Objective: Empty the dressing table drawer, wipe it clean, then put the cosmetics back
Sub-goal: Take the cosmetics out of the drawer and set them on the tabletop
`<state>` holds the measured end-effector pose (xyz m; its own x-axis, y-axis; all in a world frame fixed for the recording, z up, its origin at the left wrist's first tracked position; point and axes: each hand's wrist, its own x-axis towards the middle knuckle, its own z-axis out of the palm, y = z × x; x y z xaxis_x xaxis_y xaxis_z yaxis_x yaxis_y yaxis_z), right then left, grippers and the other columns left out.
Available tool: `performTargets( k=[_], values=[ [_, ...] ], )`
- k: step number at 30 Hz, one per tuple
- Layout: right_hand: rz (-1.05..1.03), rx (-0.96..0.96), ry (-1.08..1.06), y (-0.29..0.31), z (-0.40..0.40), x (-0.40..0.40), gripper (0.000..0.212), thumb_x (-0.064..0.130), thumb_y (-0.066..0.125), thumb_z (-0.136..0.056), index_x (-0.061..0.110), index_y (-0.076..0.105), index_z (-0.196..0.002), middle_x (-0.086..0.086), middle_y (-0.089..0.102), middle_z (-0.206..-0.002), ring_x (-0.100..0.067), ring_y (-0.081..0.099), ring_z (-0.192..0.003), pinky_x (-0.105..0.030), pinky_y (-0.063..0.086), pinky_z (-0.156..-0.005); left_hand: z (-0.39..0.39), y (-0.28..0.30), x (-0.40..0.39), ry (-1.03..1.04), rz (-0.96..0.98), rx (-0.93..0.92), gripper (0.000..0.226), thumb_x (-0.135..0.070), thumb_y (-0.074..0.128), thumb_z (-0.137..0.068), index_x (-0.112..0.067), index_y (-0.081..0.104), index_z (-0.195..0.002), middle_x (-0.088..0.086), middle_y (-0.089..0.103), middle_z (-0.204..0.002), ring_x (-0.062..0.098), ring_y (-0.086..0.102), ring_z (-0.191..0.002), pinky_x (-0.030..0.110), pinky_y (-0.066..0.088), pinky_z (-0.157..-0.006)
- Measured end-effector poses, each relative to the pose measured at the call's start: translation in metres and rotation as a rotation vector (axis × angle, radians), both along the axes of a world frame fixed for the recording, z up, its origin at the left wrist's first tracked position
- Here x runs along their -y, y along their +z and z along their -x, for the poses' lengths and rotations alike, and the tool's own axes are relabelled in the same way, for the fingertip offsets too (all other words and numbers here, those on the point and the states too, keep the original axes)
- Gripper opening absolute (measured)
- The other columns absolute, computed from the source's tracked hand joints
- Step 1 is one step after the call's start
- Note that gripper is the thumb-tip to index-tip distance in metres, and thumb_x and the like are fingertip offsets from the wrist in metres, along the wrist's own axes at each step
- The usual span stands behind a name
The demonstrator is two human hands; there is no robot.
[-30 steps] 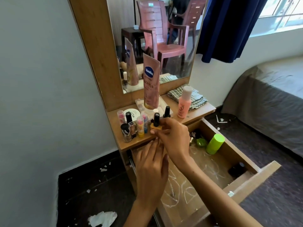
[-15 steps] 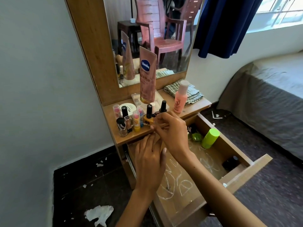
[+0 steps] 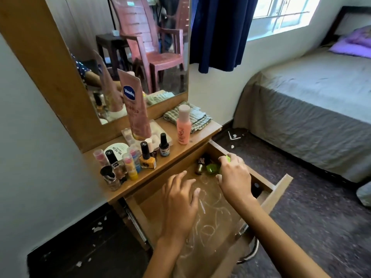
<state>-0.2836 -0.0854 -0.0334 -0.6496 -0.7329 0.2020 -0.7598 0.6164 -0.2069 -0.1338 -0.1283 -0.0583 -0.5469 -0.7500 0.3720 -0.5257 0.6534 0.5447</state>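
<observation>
Two hands have left the tabletop cluster since a second ago: the right hand (image 3: 234, 177), which was at the yellow nail polish bottle (image 3: 148, 161) on the dressing table top (image 3: 186, 149), now reaches into the open drawer (image 3: 279, 189) and closes its fingers over the lime-green container (image 3: 227, 158) near the drawer's back right corner, so that only a sliver of green shows above the knuckles. How firmly it grips I cannot tell. The left hand (image 3: 179, 203) hovers flat over the drawer's chalk-scribbled floor, fingers spread and loose, holding nothing. The yellow bottle now stands alone on the tabletop.

Counted on top: one tall pink lotion tube (image 3: 136, 109) standing on one clear tray (image 3: 154, 135), one peach bottle (image 3: 183, 125), one folded striped cloth (image 3: 197, 117), one round white tin (image 3: 117, 150), and about eight small polish bottles and tubes clustered at the front left.

Inside the drawer, beside the right hand: one small dark polish bottle (image 3: 200, 164), one green cap-like piece (image 3: 212, 169), and one dark round object (image 3: 256, 186) against the right wall.
</observation>
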Motion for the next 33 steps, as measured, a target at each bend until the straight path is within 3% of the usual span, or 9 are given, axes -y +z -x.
performTargets(
  k=[8,13,15,17,19,22,29,33],
  values=[
    [0.029,0.026,0.017,0.004,0.003,0.004,0.031,-0.004,0.059,-0.083,0.015,0.056,-0.108,-0.007,0.046,-0.111,-0.021,0.047,-0.098,-0.029,0.044,-0.072,0.002,0.000,0.001,-0.014,-0.039,0.014,0.027,-0.030,0.061,-0.089,-0.025,0.064,-0.116,-0.005,0.053,-0.132,0.007,0.040,-0.123,0.032,0.045,-0.097],
    [0.076,0.121,0.134,0.012,0.004,0.000,0.023,0.009,0.068,-0.083,0.020,0.067,-0.104,-0.001,0.052,-0.104,-0.011,0.044,-0.083,-0.023,0.039,-0.068,-0.001,0.002,0.003,-0.001,0.047,0.060,0.038,-0.026,0.064,-0.087,-0.021,0.060,-0.124,0.003,0.050,-0.139,0.016,0.041,-0.130,0.034,0.040,-0.103],
    [0.136,0.222,0.192,0.022,0.000,0.001,0.025,0.013,0.074,-0.079,0.023,0.069,-0.101,0.002,0.057,-0.102,-0.009,0.048,-0.085,-0.022,0.037,-0.067,-0.002,0.001,0.005,0.014,0.133,0.144,0.049,-0.026,0.065,-0.086,-0.019,0.053,-0.132,0.009,0.041,-0.146,0.023,0.035,-0.137,0.041,0.032,-0.109],
    [0.256,0.318,0.254,0.035,-0.009,0.004,0.025,0.013,0.078,-0.073,0.022,0.072,-0.095,0.002,0.060,-0.098,-0.013,0.057,-0.086,-0.029,0.048,-0.070,-0.002,0.002,0.007,0.034,0.197,0.225,0.059,-0.029,0.064,-0.086,-0.017,0.042,-0.140,0.012,0.029,-0.152,0.025,0.024,-0.142,0.044,0.020,-0.113],
    [0.379,0.353,0.306,0.049,-0.020,0.009,0.026,0.013,0.081,-0.070,0.020,0.072,-0.094,0.002,0.061,-0.096,-0.016,0.061,-0.085,-0.037,0.054,-0.074,-0.002,0.003,0.008,0.073,0.200,0.277,0.068,-0.031,0.065,-0.085,-0.013,0.037,-0.144,0.014,0.024,-0.153,0.026,0.019,-0.143,0.046,0.014,-0.114],
    [0.530,0.372,0.321,0.064,-0.032,0.022,0.028,0.012,0.081,-0.072,0.019,0.070,-0.097,0.003,0.059,-0.098,-0.016,0.061,-0.085,-0.037,0.057,-0.073,0.000,0.005,0.008,0.117,0.156,0.314,0.078,-0.036,0.065,-0.085,-0.008,0.027,-0.147,0.013,0.017,-0.155,0.025,0.013,-0.144,0.046,0.007,-0.114],
    [0.590,0.355,0.366,0.076,-0.050,0.055,0.022,0.012,0.078,-0.076,0.013,0.071,-0.097,-0.001,0.062,-0.110,-0.019,0.061,-0.093,-0.039,0.056,-0.082,-0.003,0.007,0.008,0.126,0.140,0.388,0.087,-0.044,0.047,-0.094,-0.010,-0.015,-0.146,0.008,-0.021,-0.153,0.019,-0.022,-0.140,0.041,-0.020,-0.109],
    [0.616,0.331,0.376,0.078,-0.048,0.058,0.019,0.010,0.074,-0.078,0.015,0.071,-0.096,0.001,0.062,-0.107,-0.019,0.061,-0.089,-0.040,0.055,-0.079,-0.002,0.009,0.009,0.129,0.107,0.385,0.089,-0.045,0.043,-0.095,-0.012,-0.024,-0.142,0.006,-0.028,-0.150,0.017,-0.029,-0.136,0.038,-0.026,-0.105]
  ],
)
